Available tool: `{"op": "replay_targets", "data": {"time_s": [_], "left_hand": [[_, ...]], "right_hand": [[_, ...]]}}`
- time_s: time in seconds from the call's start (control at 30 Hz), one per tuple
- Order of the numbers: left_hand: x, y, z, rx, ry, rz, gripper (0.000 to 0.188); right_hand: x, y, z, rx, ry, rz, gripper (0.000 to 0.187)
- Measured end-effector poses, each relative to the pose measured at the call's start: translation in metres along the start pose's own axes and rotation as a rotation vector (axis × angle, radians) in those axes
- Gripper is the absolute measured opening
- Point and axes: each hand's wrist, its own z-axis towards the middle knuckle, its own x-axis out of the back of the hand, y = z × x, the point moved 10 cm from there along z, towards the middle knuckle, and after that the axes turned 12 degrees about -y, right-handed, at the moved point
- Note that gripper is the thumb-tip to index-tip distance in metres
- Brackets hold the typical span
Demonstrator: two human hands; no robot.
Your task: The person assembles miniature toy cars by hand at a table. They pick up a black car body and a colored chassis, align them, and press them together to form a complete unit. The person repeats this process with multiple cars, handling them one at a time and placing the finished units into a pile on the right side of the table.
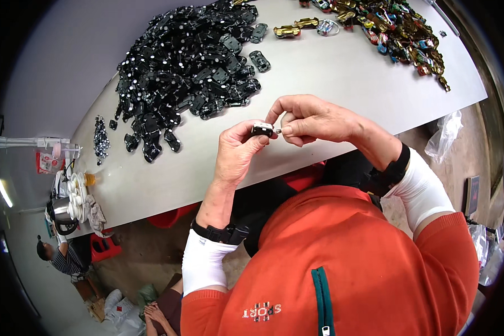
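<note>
Closest to the camera, above an orange top and white sleeve covers, the person's two hands meet over the near edge of the grey table [330, 84]. The left hand [235, 151] is closed around a small black toy car base [261, 130], held up off the table between thumb and fingers. The right hand [308, 119] pinches a tiny metal pin [278, 130] between thumb and forefinger, its tip touching the end of the base. The pin is so small that a slight slip of the pinch would likely drop it over the table edge to the floor; a tilted push could also miss its hole or let the base twist in the left grip. Farther out lies a big heap of black car bases [190, 56], with a small pile of dark bits [101, 137] to its left. At the far right is a pile of coloured toy car bodies [395, 28].
</note>
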Motion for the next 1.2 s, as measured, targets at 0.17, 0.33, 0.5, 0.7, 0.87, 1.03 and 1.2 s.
{"op": "replay_targets", "data": {"time_s": [0.17,0.33,0.5,0.7,0.87,1.03,1.2], "left_hand": [[-0.004,0.001,0.002,0.028,-0.065,0.117,0.018],[-0.005,0.003,0.003,0.085,-0.05,0.21,0.015],[-0.005,0.003,0.001,0.116,-0.025,0.258,0.014],[-0.006,0.003,-0.001,0.138,0.053,0.238,0.012],[-0.005,-0.019,-0.002,0.264,0.023,-0.017,0.012],[-0.009,-0.018,0.0,0.261,0.018,-0.012,0.012],[-0.012,-0.02,-0.003,0.26,0.051,-0.002,0.011]], "right_hand": [[-0.003,0.007,0.005,-0.03,-0.022,-0.029,0.025],[-0.001,0.009,0.005,-0.046,0.009,-0.001,0.02],[0.001,0.015,0.005,-0.038,0.029,0.004,0.012],[0.011,0.021,0.007,-0.014,0.121,-0.123,0.008],[0.016,0.031,0.002,-0.079,0.131,-0.021,0.009],[0.017,0.036,0.001,-0.098,0.137,0.061,0.011],[0.022,0.037,0.005,-0.047,0.237,-0.302,0.013]]}}
